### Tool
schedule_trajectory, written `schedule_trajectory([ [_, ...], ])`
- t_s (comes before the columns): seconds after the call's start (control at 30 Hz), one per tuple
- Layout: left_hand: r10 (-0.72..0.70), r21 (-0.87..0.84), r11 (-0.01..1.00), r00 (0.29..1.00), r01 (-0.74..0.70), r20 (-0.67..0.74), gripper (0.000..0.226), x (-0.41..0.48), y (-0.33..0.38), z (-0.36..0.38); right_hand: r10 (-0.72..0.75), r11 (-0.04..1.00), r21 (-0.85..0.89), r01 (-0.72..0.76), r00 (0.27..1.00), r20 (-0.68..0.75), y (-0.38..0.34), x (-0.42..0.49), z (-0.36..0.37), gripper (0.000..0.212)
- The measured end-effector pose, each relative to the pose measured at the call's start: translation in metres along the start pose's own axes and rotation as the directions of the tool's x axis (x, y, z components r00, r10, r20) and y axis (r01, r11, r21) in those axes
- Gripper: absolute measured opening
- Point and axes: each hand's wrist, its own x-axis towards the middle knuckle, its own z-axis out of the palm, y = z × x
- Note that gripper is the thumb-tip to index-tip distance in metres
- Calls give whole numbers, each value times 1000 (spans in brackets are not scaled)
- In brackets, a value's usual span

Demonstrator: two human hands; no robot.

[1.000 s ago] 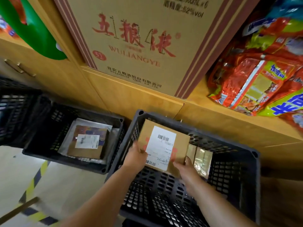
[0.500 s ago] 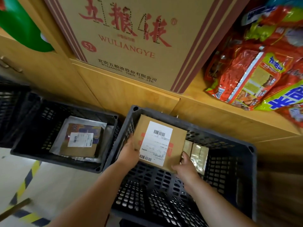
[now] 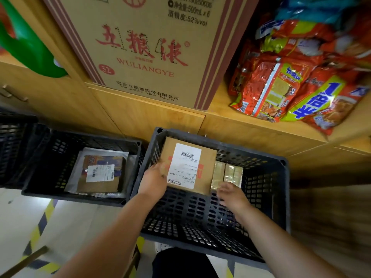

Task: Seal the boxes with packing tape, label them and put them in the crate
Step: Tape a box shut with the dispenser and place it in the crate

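Note:
A brown cardboard box (image 3: 206,157) with a white shipping label lies in the far left corner of the black slatted crate (image 3: 267,199). My left hand (image 3: 154,180) holds the box's left edge, thumb on its top face. My right hand (image 3: 230,194) hovers just off the box's near right corner, fingers loose and blurred, holding nothing. Two tape-wrapped packets (image 3: 226,174) sit against the box's right side inside the crate.
A second black crate (image 3: 50,157) to the left holds a labelled parcel (image 3: 100,173) on a grey bag. Behind the crates stands a wooden cabinet (image 3: 144,119) bearing a large carton (image 3: 144,47) and snack packs (image 3: 291,87). The floor has yellow-black tape (image 3: 38,231).
The box went down into the crate's far left corner. My right hand let go of it and drew back; my left hand stays on its left edge.

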Motion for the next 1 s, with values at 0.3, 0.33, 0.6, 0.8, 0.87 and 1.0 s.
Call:
schedule_trajectory([
  [0.3, -90, -165, 978, 970, 129, 225, 39, -90, 51, 9, 149, 943, 306, -132, 988, -34, 29, -112, -53, 28],
  [0.33, -78, -157, 981, 969, 117, 235, 38, -97, 57, 12, 158, 937, 321, -137, 987, -41, 33, -122, -57, 27],
  [0.6, 21, -49, 999, 946, -6, 324, 35, -146, 93, 37, 136, 892, 443, -83, 986, -91, 59, -177, -83, 23],
  [0.8, 123, -15, 992, 937, -125, 326, 35, -192, 130, 72, 74, 856, 517, 7, 988, -134, 84, -214, -114, 11],
  [0.87, 168, -17, 985, 933, -172, 317, 34, -213, 142, 90, 47, 837, 546, 40, 988, -144, 99, -227, -129, 9],
  [1.0, 211, -34, 977, 927, -211, 310, 31, -254, 162, 133, -37, 845, 520, 127, 983, -180, 130, -253, -164, 9],
])
